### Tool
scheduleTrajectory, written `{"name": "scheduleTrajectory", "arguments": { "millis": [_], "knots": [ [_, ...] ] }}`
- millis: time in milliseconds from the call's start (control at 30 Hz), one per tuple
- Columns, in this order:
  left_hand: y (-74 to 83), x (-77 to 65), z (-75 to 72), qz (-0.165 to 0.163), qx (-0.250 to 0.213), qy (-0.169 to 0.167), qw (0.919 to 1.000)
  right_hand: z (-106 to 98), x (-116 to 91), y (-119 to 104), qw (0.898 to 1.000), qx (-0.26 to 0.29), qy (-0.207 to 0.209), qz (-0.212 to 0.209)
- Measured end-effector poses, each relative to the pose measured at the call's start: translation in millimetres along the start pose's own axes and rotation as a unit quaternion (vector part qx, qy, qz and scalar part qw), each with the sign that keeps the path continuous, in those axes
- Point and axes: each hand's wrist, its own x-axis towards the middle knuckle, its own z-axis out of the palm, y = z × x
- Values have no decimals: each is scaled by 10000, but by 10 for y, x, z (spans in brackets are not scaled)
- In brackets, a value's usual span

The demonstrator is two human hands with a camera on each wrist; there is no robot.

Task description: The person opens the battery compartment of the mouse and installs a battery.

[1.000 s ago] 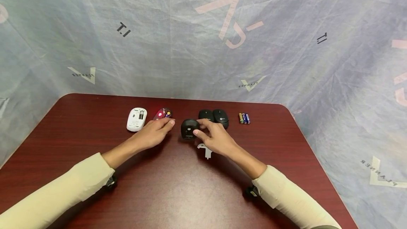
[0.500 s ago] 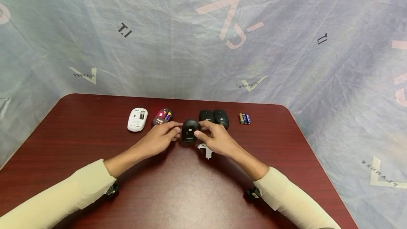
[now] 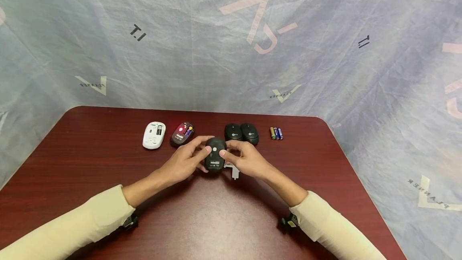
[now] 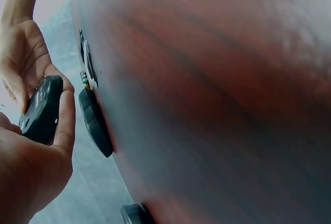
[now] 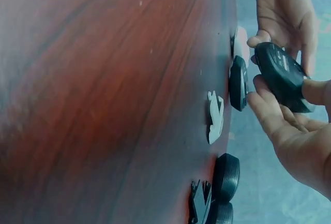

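Note:
Both hands hold a black computer mouse (image 3: 215, 163) above the table, its labelled underside turned toward the head camera. My left hand (image 3: 182, 163) grips its left side, thumb on the underside and fingers round the edge. On the opposite side my right hand (image 3: 249, 161) pinches it, thumb on the underside too. The left wrist view shows the mouse (image 4: 44, 110) between the two hands, clear of the tabletop. Partly behind the right hand lies a white battery cover (image 3: 235, 171), seen whole in the right wrist view.
Left of the hands lie an upturned white mouse (image 3: 154, 135) and an upturned dark mouse (image 3: 179, 136), battery bays exposed. Two black mice (image 3: 249, 132) sit side by side behind the right hand. Several batteries (image 3: 276, 133) lie farther right. A printed cloth (image 3: 187, 43) hangs behind the table (image 3: 231, 220).
My left hand has moved right and taken hold of the mouse's left side. The mouse has tilted so that more of its underside shows. My right hand has kept its grip.

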Motion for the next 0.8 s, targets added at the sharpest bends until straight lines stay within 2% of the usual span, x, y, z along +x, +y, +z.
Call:
{"name": "scheduleTrajectory", "arguments": {
  "millis": [200,400,667,800],
  "knots": [
    [8,-3,39,101,92,13,9999,40,-29,16,9987,486,137,42],
    [19,-21,64,180,132,123,9997,68,-61,45,9957,816,161,-410],
    [27,-31,96,195,145,327,9992,87,-73,55,9943,941,215,-454],
    [59,-37,105,182,198,389,9989,97,-68,59,9949,820,282,-514]
  ]
}}
